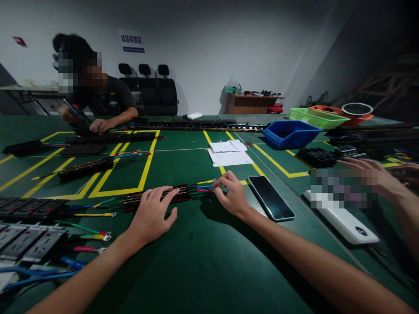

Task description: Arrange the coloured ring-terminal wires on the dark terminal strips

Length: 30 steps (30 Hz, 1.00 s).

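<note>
A black strip module (pixel 157 197) with copper bars lies on the green table (pixel 209 261) in front of me. My left hand (pixel 151 214) rests flat on it, fingers spread and holding nothing. Coloured wires (pixel 204 185) with ring ends stick out of the module's right end. My right hand (pixel 231 192) pinches those wire ends with closed fingertips.
A phone (pixel 271 197) lies right of my right hand, a white power bank (pixel 343 220) beyond it. Socket modules (pixel 29 237) and loose wires sit at left. Papers (pixel 229 152) and a blue bin (pixel 291 133) are farther back. One person works at far left; another's hands (pixel 373 172) reach in at right.
</note>
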### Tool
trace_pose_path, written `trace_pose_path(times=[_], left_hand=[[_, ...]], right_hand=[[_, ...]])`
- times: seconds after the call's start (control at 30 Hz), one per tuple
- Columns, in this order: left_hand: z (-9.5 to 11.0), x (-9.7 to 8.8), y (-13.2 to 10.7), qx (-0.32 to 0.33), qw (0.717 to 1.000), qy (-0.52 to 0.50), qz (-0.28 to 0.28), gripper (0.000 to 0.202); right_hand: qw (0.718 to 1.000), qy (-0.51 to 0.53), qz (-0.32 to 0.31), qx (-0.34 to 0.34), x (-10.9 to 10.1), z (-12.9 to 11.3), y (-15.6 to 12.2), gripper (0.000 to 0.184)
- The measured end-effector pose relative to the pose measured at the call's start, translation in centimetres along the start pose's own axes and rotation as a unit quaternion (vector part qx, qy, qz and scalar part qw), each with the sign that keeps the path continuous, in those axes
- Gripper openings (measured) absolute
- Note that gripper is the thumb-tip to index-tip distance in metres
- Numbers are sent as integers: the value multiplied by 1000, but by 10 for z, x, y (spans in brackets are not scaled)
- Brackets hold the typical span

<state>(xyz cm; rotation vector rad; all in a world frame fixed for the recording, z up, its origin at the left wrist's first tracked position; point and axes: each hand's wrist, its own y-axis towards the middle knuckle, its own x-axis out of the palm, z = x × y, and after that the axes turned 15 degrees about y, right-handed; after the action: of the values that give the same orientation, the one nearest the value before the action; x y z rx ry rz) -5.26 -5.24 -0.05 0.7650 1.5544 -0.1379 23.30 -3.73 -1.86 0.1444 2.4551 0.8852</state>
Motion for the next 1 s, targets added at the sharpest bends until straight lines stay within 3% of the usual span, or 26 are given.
trace_pose_path(times=[0.3,0.5,0.67,0.8,1.0], left_hand=[[-1,2,0,-4,1000,-9,8,50],[-1,3,-1,-3,1000,-5,5,50],[-1,1,-1,-4,1000,-5,3,51],[0,0,0,-6,1000,-4,-3,51],[-1,2,-1,-7,1000,-2,-3,51]], right_hand=[[996,1,-2,88,3,8,3,21],[993,-30,-35,106,3,7,3,23],[997,-9,22,79,1,3,2,25],[996,-28,-3,80,1,1,2,34],[997,-28,-16,64,2,-1,2,11]])
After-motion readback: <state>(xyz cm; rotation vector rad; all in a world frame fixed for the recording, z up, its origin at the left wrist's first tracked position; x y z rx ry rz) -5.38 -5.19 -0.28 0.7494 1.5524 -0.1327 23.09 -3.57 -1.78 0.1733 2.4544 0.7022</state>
